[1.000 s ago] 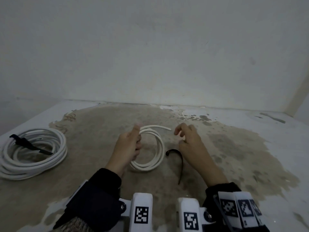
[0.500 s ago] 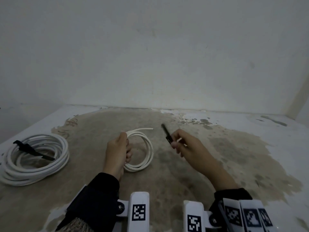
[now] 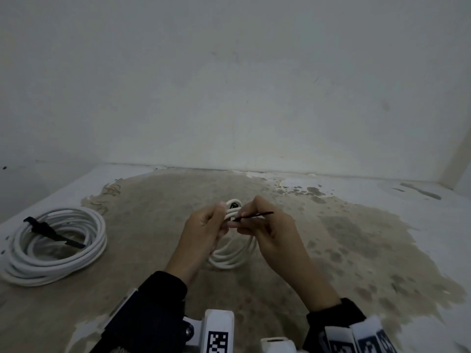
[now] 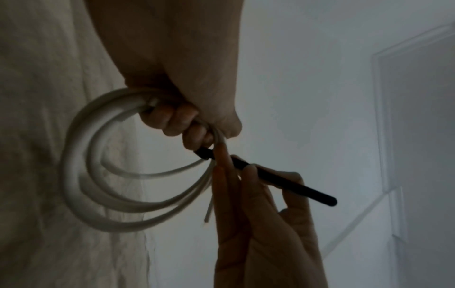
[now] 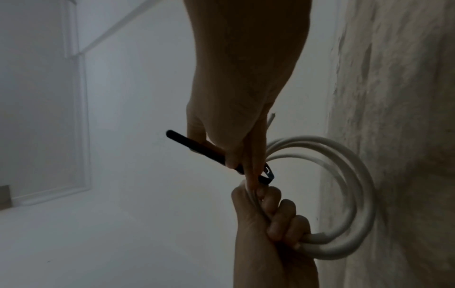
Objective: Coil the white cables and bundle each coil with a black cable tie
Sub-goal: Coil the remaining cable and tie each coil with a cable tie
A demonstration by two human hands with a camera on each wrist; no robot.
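On the stained tabletop, mid-bundling: left hand grips the small coil; right hand pinches the cable tie, seemingly unthreaded. Next, loop it round.

Small white cable coil: smooth plastic sheath, faint sheen. Black cable tie: matt plastic strap, smooth. Large white coil: same smooth sheath, own black tie. Surface: rough, matt, white coat flaked, stained brown. Wall: matt, painted.
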